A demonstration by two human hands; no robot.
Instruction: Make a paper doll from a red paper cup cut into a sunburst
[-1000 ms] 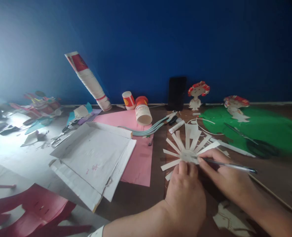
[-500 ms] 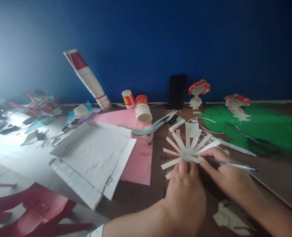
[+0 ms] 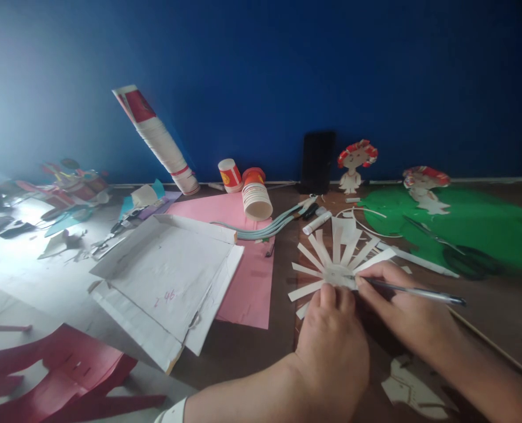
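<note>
A white paper cup (image 3: 337, 275), cut into strips and spread flat like sun rays, lies on the brown table. My left hand (image 3: 334, 338) grips its near edge with bent fingers; the thumb is hidden. In my right hand (image 3: 397, 294) is a pen (image 3: 415, 290), its tip on the cup's round base, where small marks show. A cut-out piece with drawn lines (image 3: 413, 388) lies below my right wrist. Beyond the strips are a white glue stick (image 3: 317, 223) and some curled paper trimmings.
Scissors (image 3: 468, 258) rest on green paper (image 3: 508, 229) at right, near two paper figures (image 3: 350, 179) with red curled hair. Stacked cups (image 3: 258, 202), a leaning cup tower (image 3: 161, 144), a black phone (image 3: 318, 161) and a white box lid (image 3: 164, 282) stand around. A red chair (image 3: 67, 370) is lower left.
Very little differs. The pen has tilted slightly, its tip shifting a touch on the cup's base. My left hand keeps its place.
</note>
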